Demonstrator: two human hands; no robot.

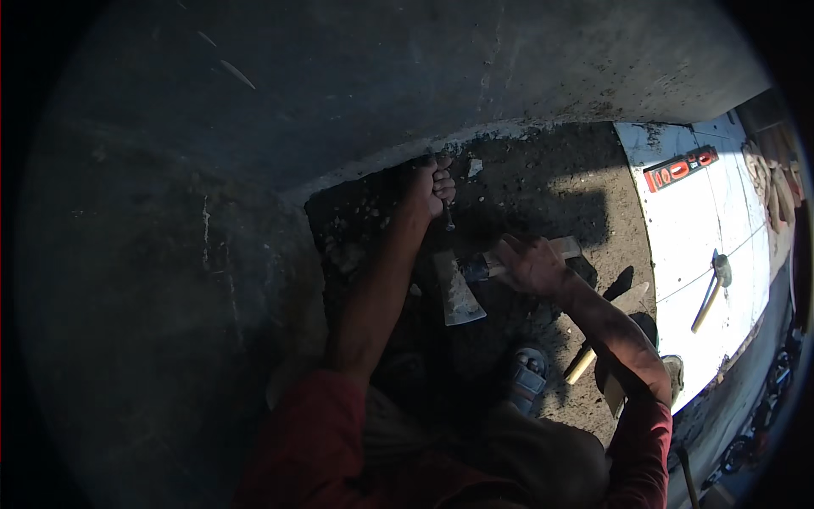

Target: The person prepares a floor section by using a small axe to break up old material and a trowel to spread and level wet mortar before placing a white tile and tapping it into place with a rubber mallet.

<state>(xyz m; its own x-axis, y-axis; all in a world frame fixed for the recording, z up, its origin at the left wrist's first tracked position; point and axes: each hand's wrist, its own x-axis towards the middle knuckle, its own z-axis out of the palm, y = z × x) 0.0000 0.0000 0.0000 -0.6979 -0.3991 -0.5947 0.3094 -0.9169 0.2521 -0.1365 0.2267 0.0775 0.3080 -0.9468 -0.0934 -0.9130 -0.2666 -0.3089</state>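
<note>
Red sleeves (309, 433) foremost; hands (435, 182) (536, 265) grip metal rod (449, 222) left, axe (459, 299) right

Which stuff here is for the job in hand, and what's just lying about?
In use:
- metal rod, in the left hand
- axe, its handle in the right hand

Apparently just lying about:
- red-and-black level, on the white slab
- mallet, same slab
- wooden-handled tool on the dirt, partly hidden
</note>
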